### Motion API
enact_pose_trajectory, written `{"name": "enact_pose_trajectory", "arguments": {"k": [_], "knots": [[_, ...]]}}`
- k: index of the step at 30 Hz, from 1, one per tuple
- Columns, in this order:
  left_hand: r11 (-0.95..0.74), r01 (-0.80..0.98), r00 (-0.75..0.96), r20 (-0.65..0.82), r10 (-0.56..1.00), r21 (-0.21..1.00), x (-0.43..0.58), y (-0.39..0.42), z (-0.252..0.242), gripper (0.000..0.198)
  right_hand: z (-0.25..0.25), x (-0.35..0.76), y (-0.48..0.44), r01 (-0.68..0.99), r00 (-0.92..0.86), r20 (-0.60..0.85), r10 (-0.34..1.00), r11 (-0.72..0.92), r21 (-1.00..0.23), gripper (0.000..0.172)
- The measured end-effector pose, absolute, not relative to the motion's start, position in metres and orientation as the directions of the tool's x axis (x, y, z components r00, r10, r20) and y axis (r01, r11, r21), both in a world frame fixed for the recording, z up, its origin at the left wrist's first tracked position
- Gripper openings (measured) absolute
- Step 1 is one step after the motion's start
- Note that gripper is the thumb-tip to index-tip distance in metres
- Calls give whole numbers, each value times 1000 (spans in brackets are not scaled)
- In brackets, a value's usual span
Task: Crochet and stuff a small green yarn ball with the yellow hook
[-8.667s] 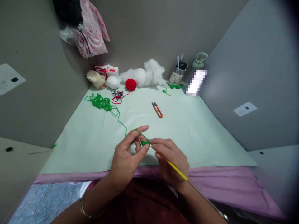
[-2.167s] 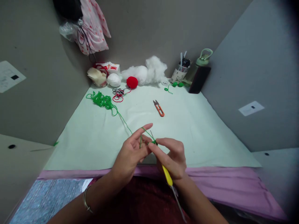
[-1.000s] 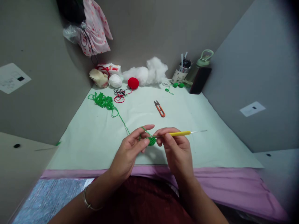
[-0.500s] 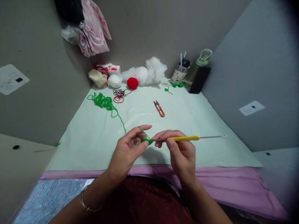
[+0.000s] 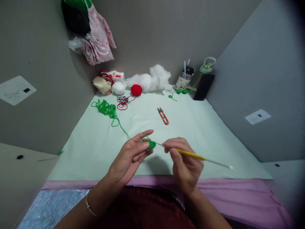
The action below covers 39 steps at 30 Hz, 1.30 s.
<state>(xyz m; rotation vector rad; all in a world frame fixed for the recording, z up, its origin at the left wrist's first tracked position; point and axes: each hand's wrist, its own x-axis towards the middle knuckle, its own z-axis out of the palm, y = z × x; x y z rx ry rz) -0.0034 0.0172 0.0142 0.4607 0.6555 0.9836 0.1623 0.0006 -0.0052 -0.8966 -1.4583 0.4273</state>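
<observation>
Pinching the small green crochet piece [image 5: 151,145] at the tips of thumb and a lower finger, the left hand [image 5: 128,159] holds it above the table sheet [image 5: 202,127]. Its index finger [image 5: 145,133] is stretched straight out over the piece, and the green yarn strand [image 5: 121,126] runs across it.

Right hand [image 5: 186,162]: thumb and bent fingers [image 5: 175,142] pressed together on the yellow crochet hook [image 5: 192,155], near the front of the handle.

Hook's long axis: starts at the piece and slants right and toward the person, across the right fingers. The bare metal tail sticks out well past that hand. The working tip touches the piece's right edge; whether it sits through a loop cannot be told.

Piece position: between the two hands, touching the left fingertips, just beside the right ones.

Outward: the strand leads up and left to a loose yarn heap [image 5: 106,108]. Orange snips [image 5: 163,115] lie well apart, beyond both hands.
</observation>
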Motion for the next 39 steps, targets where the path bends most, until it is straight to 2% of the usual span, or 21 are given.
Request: {"name": "enact_pose_trajectory", "arguments": {"k": [1, 3, 5, 9, 12, 14, 15, 17, 19, 21, 23, 26, 35, 39], "knots": [[460, -616, 367, -283, 886, 640, -4, 19, 16, 41, -3, 163, 3, 131, 152, 591, 793, 576, -807, 23], [406, -598, 336, -244, 910, 691, -4, 20, 17, 43, 0, 163, 7, -46, 148, 500, 854, 511, -859, 20], [350, -565, 307, -204, 930, 747, -2, 19, 16, 45, 1, 161, 10, -69, 93, 481, 872, 488, -870, 17], [260, -519, 220, -167, 961, 814, 4, 16, 9, 44, 0, 157, 9, 120, 60, 548, 834, 539, -833, 23], [296, -555, 233, -197, 952, 778, 5, 18, 7, 50, -3, 157, 6, 400, -24, 716, 697, 663, -632, 33], [402, -594, 313, -260, 913, 697, 2, 22, 9, 50, -4, 159, 6, 488, -70, 769, 636, 694, -529, 36], [456, -608, 357, -289, 888, 650, 1, 24, 11, 47, -3, 161, 7, 472, -41, 760, 648, 683, -557, 34], [506, -634, 397, -315, 862, 584, -2, 28, 13, 40, -1, 162, 11, 312, 87, 664, 743, 613, -726, 25], [458, -645, 353, -292, 889, 612, -3, 29, 14, 39, 2, 162, 15, 67, 162, 510, 845, 506, -860, 18], [370, -609, 291, -236, 927, 702, -2, 28, 12, 41, 3, 159, 19, -70, 134, 430, 893, 441, -895, 15], [302, -551, 261, -184, 948, 778, -1, 24, 9, 42, 2, 157, 21, -71, 89, 410, 908, 416, -906, 14], [281, -489, 265, -166, 950, 826, 0, 20, 7, 37, -1, 156, 21, -66, 76, 391, 917, 396, -916, 13], [237, -437, 198, -164, 966, 868, -3, 21, 12, 33, 1, 162, 21, -276, 79, 284, 955, 295, -915, 17], [227, -402, 205, -154, 967, 887, -3, 24, 11, 34, 5, 166, 19, -214, 44, 316, 948, 318, -924, 19]]}}
